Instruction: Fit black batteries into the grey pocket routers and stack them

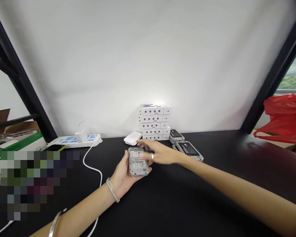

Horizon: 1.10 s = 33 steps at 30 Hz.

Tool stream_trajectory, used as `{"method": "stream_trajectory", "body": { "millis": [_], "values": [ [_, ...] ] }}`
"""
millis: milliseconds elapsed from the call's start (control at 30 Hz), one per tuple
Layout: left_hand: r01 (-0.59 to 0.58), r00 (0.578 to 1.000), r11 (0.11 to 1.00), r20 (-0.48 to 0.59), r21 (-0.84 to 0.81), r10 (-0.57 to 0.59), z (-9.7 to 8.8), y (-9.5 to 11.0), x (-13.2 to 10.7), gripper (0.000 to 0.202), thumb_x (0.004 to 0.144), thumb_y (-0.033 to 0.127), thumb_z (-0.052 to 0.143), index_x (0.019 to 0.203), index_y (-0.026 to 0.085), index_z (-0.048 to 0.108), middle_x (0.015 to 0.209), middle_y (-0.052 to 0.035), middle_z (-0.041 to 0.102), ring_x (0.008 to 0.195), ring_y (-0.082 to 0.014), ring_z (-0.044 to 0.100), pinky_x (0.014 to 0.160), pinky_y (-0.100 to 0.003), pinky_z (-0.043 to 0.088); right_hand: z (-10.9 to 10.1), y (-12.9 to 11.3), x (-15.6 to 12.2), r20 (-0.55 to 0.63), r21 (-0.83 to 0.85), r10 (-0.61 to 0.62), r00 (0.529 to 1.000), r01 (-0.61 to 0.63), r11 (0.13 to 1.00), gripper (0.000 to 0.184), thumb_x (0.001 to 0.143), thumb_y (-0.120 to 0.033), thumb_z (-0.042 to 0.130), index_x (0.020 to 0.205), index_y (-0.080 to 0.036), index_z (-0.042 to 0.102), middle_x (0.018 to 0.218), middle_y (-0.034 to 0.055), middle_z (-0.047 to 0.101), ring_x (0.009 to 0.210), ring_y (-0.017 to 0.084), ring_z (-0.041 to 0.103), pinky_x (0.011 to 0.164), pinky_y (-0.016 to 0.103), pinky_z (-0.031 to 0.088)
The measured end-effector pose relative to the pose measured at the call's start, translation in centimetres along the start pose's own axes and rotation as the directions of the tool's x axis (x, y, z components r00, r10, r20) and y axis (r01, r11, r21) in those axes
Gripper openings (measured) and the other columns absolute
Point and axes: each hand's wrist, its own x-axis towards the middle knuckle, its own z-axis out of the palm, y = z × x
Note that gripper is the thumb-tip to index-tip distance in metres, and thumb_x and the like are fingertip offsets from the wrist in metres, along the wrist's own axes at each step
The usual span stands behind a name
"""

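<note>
Well, a grey handheld device [138, 162] rests in our left hand [123, 176]

Closest to us, our left hand cups the device palm up, fingers curled round its edge, with its labelled back facing upward (the print is too blurred to read). A beaded bracelet [112, 190] circles that wrist, and a metal bangle [54, 223] sits lower on the forearm. Our right hand [158, 153] reaches across, open with fingers spread, a ring [152, 157] on one finger. It blurs over the device's far end, so we cannot tell whether they touch.

Both sit above a black tabletop [212, 197]. Just beyond lie a small white device [132, 138] and, to the right, two more grey devices [187, 150]. Behind them rises a stack of five white boxes [154, 121]. To the left, a white power strip [74, 141] carries a white charger [81, 135], its white cable [92, 168] looping toward us. Further out, a cardboard box [14, 131] stands left, partly hidden by a pixelated patch, and a red plastic bag [283, 118] hangs right, before a white wall [148, 56].
</note>
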Motion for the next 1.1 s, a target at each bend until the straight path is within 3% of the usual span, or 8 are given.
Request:
{"method": "stream_trajectory", "body": {
  "millis": [133,267,400,567,700,833,967,1100],
  "values": [
    [-0.042,0.997,0.996,-0.074,-0.083,0.036,-0.3,-0.1,0.6,0.055,0.078,0.055,0.03,0.115,0.018,0.048,0.122,-0.0124,0.055,0.11,-0.0227,0.057,0.093,-0.034,0.051,1.1,2.2,0.7,-0.062,-0.119,0.209,0.976,-0.215,0.969,0.049,0.086,-0.048,0.034,0.121,-0.014,0.044,0.13,0.0096,0.023,0.124,0.021,0.022,0.107,0.042,0.026],
    [-0.031,0.997,0.995,-0.066,-0.099,0.025,-0.3,-0.2,0.6,0.059,0.077,0.058,0.03,0.116,0.017,0.048,0.121,-0.014,0.055,0.109,-0.0246,0.058,0.086,-0.033,0.055,0.7,2.4,0.3,0.027,-0.185,0.19,0.981,-0.182,0.966,0.035,0.078,-0.038,0.048,0.099,-0.01,0.052,0.123,0.0092,0.03,0.122,0.025,0.022,0.104,0.049,0.021],
    [-0.021,0.998,0.995,-0.068,-0.102,0.014,-0.1,-0.1,0.2,0.06,0.076,0.058,0.03,0.115,0.016,0.048,0.119,-0.0144,0.056,0.108,-0.0237,0.058,0.085,-0.032,0.055,-0.2,2.3,-0.2,0.119,-0.169,0.123,0.985,-0.102,0.98,0.049,0.071,-0.052,0.054,0.105,-0.016,0.049,0.106,0.0055,0.044,0.101,0.013,0.041,0.1,0.042,0.029],
    [-0.021,0.997,0.994,-0.081,-0.107,0.012,0.1,0.0,0.0,0.059,0.076,0.058,0.031,0.117,0.018,0.046,0.119,-0.0132,0.056,0.105,-0.0225,0.059,0.089,-0.034,0.052,-1.0,2.9,-0.3,-0.119,-0.211,0.089,0.989,-0.113,0.971,0.074,0.064,-0.057,0.057,0.123,-0.017,0.035,0.108,0.0086,0.044,0.101,0.016,0.042,0.093,0.036,0.037],
    [-0.015,0.997,0.995,-0.076,-0.101,0.007,0.2,0.1,-0.1,0.056,0.077,0.057,0.032,0.114,0.019,0.048,0.115,-0.0115,0.058,0.101,-0.0218,0.061,0.098,-0.039,0.047,-1.0,1.5,-0.2,-0.319,-0.16,0.011,0.948,-0.065,0.985,0.072,0.069,-0.063,0.051,0.12,-0.015,0.035,0.118,0.0101,0.038,0.106,0.015,0.042,0.092,0.031,0.041],
    [0.005,1.0,1.0,0.01,-0.028,-0.004,0.4,0.1,-0.1,0.059,0.074,0.062,0.033,0.111,0.02,0.052,0.107,-0.0101,0.061,0.093,-0.0222,0.062,0.103,-0.048,0.043,0.3,-0.5,-0.1,-0.302,-0.12,-0.121,0.946,0.088,0.989,0.078,0.066,-0.06,0.058,0.129,-0.02,0.033,0.123,0.0071,0.034,0.114,0.012,0.037,0.098,0.029,0.041],
    [-0.004,0.996,1.0,0.085,0.007,0.004,0.3,-0.2,0.0,0.057,0.073,0.063,0.033,0.108,0.023,0.054,0.105,-0.0083,0.062,0.087,-0.0197,0.063,0.101,-0.047,0.045,1.9,-1.1,0.1,-0.292,0.088,-0.03,0.956,0.058,0.994,0.074,0.057,-0.059,0.067,0.117,-0.019,0.048,0.116,0.0058,0.038,0.102,0.008,0.043,0.095,0.028,0.044],
    [0.025,1.0,1.0,0.017,-0.002,-0.025,0.0,-0.3,0.0,0.054,0.075,0.061,0.034,0.106,0.022,0.055,0.102,-0.0077,0.063,0.087,-0.0186,0.063,0.096,-0.041,0.049,3.1,-1.1,-0.1,-0.267,0.242,0.046,0.963,0.02,0.97,0.062,0.064,-0.059,0.061,0.113,-0.022,0.051,0.123,0.0049,0.031,0.103,0.007,0.043,0.082,0.02,0.049]
  ]
}}
